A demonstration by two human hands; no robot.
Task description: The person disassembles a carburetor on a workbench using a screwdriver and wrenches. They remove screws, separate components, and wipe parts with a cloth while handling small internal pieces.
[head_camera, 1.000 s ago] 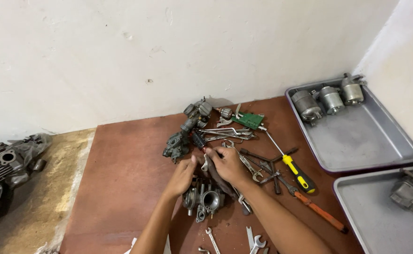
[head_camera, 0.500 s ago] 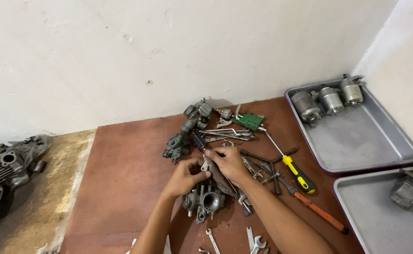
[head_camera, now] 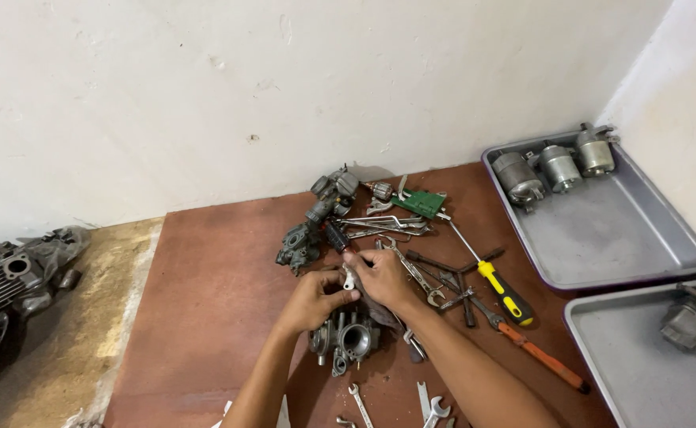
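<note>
— While pinched between left hand (head_camera: 314, 299) and right hand (head_camera: 381, 277), small white part (head_camera: 348, 279) hovering over carburetor (head_camera: 348, 337). Both grips clenched on it.
— Could slip, vanish among wrenches (head_camera: 395, 226).

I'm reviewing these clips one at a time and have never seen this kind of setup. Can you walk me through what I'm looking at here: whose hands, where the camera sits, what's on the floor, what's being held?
There is no machine: a person works with two bare hands, filmed by a camera on their own head, looking down. The left hand and right hand meet over a small pale metal part, pinched between their fingertips; what it is exactly is too small to tell. Just below them lies a grey carburettor body. Around it, on the reddish-brown board, lie loose spanners, a yellow-handled screwdriver, an orange-handled tool and more grey engine parts. At right, a metal tray holds three cylindrical motors; a second tray holds another grey casting. An engine block sits far left.
</note>
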